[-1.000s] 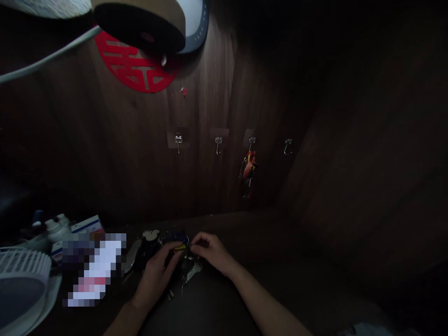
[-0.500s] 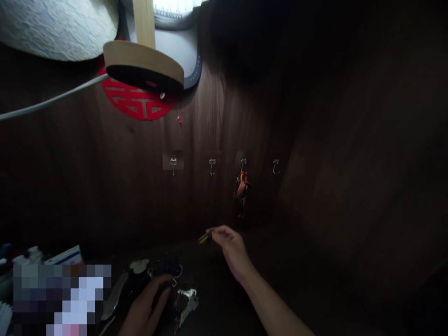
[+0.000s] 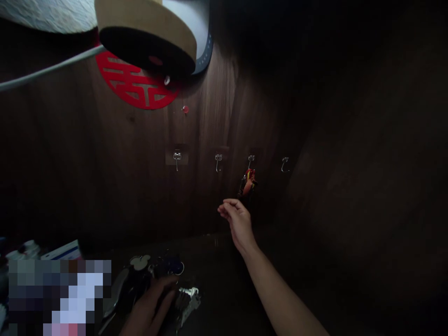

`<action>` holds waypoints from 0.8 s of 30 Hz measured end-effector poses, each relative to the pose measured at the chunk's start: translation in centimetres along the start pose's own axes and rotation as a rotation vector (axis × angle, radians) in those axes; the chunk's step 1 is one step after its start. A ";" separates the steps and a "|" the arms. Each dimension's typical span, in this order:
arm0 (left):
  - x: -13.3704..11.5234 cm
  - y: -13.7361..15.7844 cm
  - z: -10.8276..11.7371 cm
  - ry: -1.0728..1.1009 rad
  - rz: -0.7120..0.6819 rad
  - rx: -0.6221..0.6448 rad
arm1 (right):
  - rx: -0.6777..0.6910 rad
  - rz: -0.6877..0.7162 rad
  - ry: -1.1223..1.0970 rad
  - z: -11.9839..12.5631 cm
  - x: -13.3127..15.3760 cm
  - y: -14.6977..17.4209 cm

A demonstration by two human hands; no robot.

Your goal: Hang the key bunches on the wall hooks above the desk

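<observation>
My right hand (image 3: 238, 219) is raised in front of the dark wood panel, just below and left of a key bunch with a coral-coloured charm (image 3: 248, 182). That bunch hangs from the third hook (image 3: 251, 158). The right fingers are pinched together; whatever may be between them is hidden. Low on the dark surface, my left hand (image 3: 154, 303) lies with its fingers stretched out and a gap between two of them. Close to its fingertips are a bunch of silver keys (image 3: 191, 298) and a dark blue fob with a ring (image 3: 177, 266).
More metal hooks are on the panel: two to the left (image 3: 177, 157) (image 3: 218, 159) and one to the right (image 3: 285, 164). A round wooden lamp base (image 3: 147, 23) juts out above, by a red paper cutout (image 3: 150, 95). White bottles (image 3: 30, 249) stand at left.
My right hand has risen toward the hanging bunch. The thin brass-coloured thing seen in its fingers before no longer shows. My left hand has barely moved; the view has shifted slightly.
</observation>
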State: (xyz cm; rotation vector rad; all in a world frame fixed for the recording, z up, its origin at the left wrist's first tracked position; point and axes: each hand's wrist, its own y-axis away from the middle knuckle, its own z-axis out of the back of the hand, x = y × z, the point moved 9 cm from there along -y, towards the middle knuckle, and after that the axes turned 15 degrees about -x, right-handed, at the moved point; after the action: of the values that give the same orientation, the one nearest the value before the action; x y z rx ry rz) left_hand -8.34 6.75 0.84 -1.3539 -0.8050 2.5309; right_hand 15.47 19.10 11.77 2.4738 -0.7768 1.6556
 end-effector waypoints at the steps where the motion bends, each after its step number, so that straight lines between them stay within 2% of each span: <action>1: -0.3 0.0 0.0 -0.004 -0.002 0.010 | 0.033 -0.023 0.094 0.6 -1.4 0.0; 4: -0.9 -0.2 0.0 -0.022 -0.018 0.028 | 0.227 -0.044 0.446 2.3 -5.5 0.6; 9: -1.0 -0.3 -0.3 -0.033 -0.049 0.017 | 0.379 0.217 0.867 5.2 -8.0 1.5; 16: -0.2 0.0 -0.8 -0.029 -0.007 0.044 | 0.715 0.593 1.132 3.8 -8.7 4.3; 20: -0.3 -0.1 -0.6 -0.020 -0.007 0.031 | 0.735 0.599 1.161 3.7 -8.9 4.2; 24: -0.1 0.0 -0.7 0.003 0.026 0.045 | 0.602 0.496 1.034 4.1 -8.0 3.6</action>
State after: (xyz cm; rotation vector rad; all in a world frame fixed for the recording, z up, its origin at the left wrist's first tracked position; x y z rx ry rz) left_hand -7.67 6.99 0.63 -1.3624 -0.7302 2.5504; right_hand 14.97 17.61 2.19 1.2056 -0.7994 3.2401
